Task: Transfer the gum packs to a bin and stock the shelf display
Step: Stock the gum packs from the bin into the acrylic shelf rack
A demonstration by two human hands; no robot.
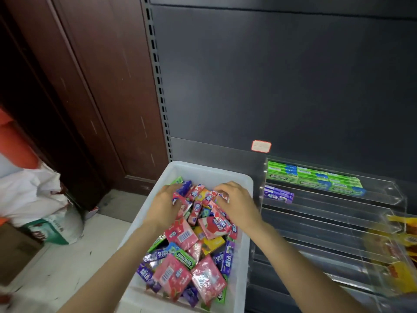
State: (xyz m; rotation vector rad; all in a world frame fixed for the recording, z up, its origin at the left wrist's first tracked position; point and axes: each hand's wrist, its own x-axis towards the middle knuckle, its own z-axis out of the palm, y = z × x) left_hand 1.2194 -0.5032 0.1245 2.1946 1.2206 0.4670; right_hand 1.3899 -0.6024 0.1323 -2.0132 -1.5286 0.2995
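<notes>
Gum packs in pink, purple, green and yellow lie heaped loose in a white bin that stands at the left end of a dark shelf unit, just beside a clear tiered rack; the unit's back panel rises dark and flat behind both, with a slotted upright along its left edge and a small red-edged label low on the panel; to the left of the unit stands a brown wooden door, and on the pale floor below it sit a white and green sack and a brown box; the rack's top tier holds a row of green packs laid end to end, the tier under it holds purple packs at its left end only; yellow and orange wrappers show at the right edge in another clear holder, too blurred to read; both forearms reach forward over the bin; the left hand and the right hand are at the far end of the heap, near each other but apart, each with fingers curled down around small pink packs at the top of the pile.
</notes>
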